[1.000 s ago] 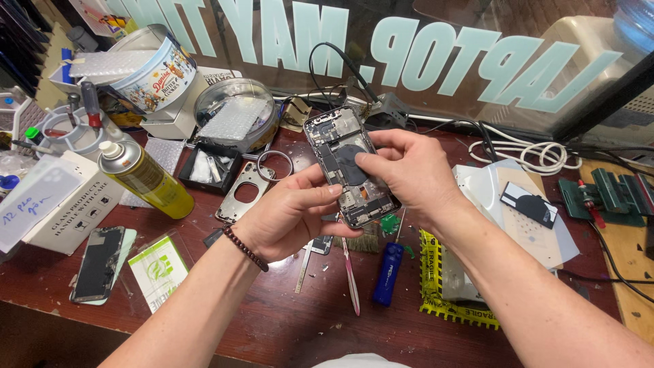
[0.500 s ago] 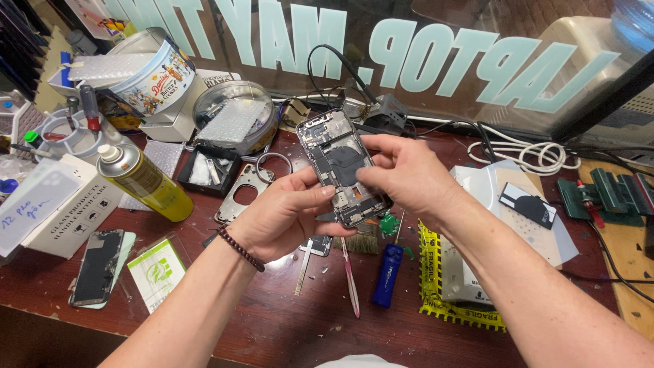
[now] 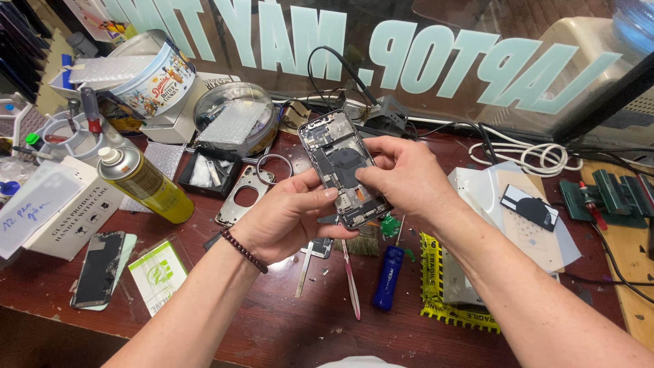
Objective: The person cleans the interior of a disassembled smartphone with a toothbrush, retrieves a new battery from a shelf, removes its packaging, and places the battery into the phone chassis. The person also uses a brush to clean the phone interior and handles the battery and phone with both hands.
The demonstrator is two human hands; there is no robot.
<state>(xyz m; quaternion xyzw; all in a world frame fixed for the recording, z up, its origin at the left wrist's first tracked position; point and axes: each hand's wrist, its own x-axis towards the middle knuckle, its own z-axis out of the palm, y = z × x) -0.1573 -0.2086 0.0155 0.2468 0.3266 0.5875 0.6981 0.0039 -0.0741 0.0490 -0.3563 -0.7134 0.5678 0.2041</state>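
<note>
At frame centre my left hand and right hand both grip the opened phone, tilted up so its insides face me.

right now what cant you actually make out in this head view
- Lower end of the opened phone: covered by the left hand and right hand.
- Its small inner parts: too small to identify.
- Brush: mostly hidden behind the hands.
- Green clamp: cut off by the right edge.
- Contents of the black tray: too small.
</note>
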